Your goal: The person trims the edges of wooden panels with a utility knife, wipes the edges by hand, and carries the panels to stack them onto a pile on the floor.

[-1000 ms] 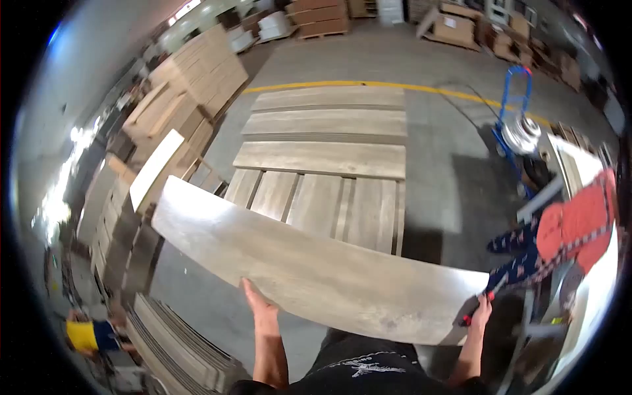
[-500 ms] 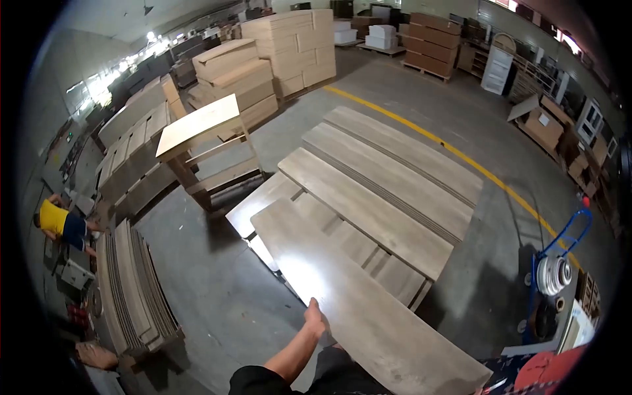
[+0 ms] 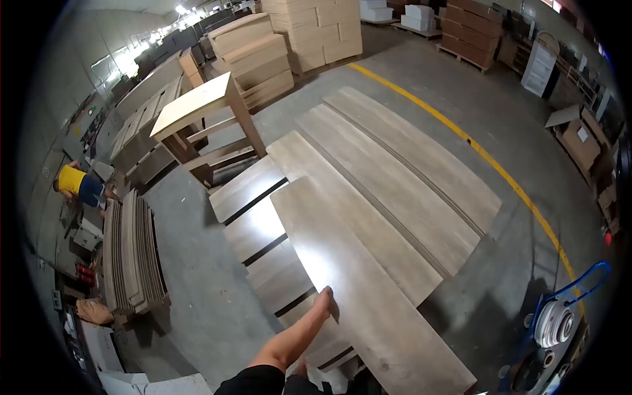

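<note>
A long grey-brown wood panel (image 3: 368, 283) slants from the centre down to the bottom right. My left hand (image 3: 324, 306) grips its left edge, thumb on the top face and fingers hidden beneath. My right hand is out of view. Under and beyond the held panel, similar long panels (image 3: 395, 171) lie side by side in layers. Shorter crosswise panels (image 3: 270, 273) with dark gaps between them show to its left.
A wooden stand (image 3: 197, 108) is at the upper left, before stacked boxes (image 3: 253, 56). Upright panels (image 3: 131, 257) and a person in yellow (image 3: 76, 181) are at the left. A blue hand truck (image 3: 592, 280) with a coiled white roll (image 3: 553, 324) stands lower right.
The view has turned right and shifted; the held panel has swung from across the view to a steep slant over the layered panels. My right hand has left view.
</note>
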`<action>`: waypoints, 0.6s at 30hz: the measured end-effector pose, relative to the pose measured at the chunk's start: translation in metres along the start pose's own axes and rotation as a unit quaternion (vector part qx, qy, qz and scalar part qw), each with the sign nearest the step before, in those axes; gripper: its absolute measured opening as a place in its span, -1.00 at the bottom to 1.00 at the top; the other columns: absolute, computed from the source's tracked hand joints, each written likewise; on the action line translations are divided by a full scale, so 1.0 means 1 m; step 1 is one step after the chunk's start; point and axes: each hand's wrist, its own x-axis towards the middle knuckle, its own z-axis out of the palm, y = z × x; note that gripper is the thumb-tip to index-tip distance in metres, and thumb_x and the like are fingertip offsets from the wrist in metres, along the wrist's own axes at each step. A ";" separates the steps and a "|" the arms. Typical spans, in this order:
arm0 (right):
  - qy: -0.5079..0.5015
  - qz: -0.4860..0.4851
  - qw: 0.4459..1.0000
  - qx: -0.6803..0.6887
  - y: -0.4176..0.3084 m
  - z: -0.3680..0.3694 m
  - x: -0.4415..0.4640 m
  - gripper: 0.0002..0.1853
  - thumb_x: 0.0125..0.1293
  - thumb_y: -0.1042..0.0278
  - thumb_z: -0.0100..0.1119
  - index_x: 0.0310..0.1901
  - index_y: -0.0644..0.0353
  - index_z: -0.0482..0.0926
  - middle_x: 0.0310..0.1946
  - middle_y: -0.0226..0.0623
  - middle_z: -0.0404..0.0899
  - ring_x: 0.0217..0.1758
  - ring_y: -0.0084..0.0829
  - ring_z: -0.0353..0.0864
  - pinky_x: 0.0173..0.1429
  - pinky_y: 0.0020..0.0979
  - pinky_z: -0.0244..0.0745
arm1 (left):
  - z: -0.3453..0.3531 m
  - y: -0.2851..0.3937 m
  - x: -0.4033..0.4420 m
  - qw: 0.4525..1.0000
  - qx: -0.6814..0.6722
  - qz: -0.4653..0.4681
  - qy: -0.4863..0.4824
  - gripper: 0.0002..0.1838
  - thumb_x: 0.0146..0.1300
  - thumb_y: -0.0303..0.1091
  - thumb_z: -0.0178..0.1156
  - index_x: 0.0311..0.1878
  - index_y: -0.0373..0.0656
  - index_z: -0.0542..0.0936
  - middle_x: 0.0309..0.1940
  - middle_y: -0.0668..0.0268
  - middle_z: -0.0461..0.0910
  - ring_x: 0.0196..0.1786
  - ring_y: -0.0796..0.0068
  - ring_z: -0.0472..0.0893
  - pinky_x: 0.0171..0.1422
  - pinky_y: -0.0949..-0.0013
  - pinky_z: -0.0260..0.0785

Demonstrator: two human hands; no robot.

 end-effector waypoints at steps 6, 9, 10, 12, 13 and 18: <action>-0.035 -0.030 0.998 0.043 -0.018 0.075 0.060 -0.50 0.29 0.07 0.24 0.14 0.27 0.59 0.02 -0.21 0.60 -0.03 -0.21 0.56 0.01 -0.17 0.51 | 0.084 0.022 -0.010 0.987 0.145 0.042 0.059 -0.37 0.33 0.04 0.20 0.19 -0.38 0.58 -0.03 0.10 0.70 0.01 0.22 0.65 0.04 0.13 0.48; -0.089 -0.075 0.989 0.090 0.003 0.111 0.097 -0.51 0.27 0.08 0.24 0.13 0.25 0.60 0.03 -0.24 0.59 0.01 -0.21 0.55 0.07 -0.17 0.51 | 0.122 0.025 -0.057 0.967 0.204 0.096 0.119 -0.42 0.33 -0.01 0.21 0.11 -0.42 0.61 -0.05 0.02 0.71 -0.05 0.18 0.68 0.01 0.12 0.50; -0.115 -0.101 0.982 0.113 0.017 0.123 0.118 -0.52 0.27 0.09 0.24 0.12 0.24 0.60 0.04 -0.25 0.59 0.02 -0.21 0.55 0.09 -0.18 0.51 | 0.122 0.009 -0.050 0.961 0.218 0.144 0.093 -0.46 0.33 -0.04 0.22 0.02 -0.45 0.64 -0.07 -0.03 0.72 -0.10 0.16 0.69 0.01 0.12 0.50; -0.131 -0.060 0.979 0.147 0.017 0.153 0.111 -0.53 0.25 0.09 0.25 0.09 0.22 0.59 0.03 -0.27 0.57 0.02 -0.20 0.54 0.09 -0.16 0.50 | 0.126 -0.024 -0.056 0.960 0.234 0.142 0.058 -0.37 0.34 -0.10 0.26 0.28 -0.44 0.42 0.12 -0.09 0.61 0.15 0.08 0.61 0.25 0.12 0.42; -0.118 0.015 0.979 0.166 -0.016 0.173 0.059 -0.54 0.23 0.08 0.27 0.07 0.20 0.57 0.02 -0.29 0.56 0.02 -0.19 0.53 0.06 -0.14 0.50 | 0.121 -0.057 -0.037 0.957 0.229 0.173 0.045 -0.30 0.34 -0.13 0.28 0.37 -0.42 0.31 0.20 -0.10 0.55 0.25 0.05 0.56 0.35 0.12 0.37; -0.202 -0.014 0.964 0.170 0.006 0.254 0.068 -0.46 0.22 0.03 0.30 0.17 0.15 0.55 0.06 -0.28 0.56 0.00 -0.24 0.53 -0.02 -0.10 0.51 | 0.141 -0.043 -0.024 0.932 0.236 0.271 0.045 -0.13 0.28 -0.31 0.35 0.50 -0.36 0.05 0.37 -0.15 0.35 0.44 -0.03 0.38 0.54 0.11 0.20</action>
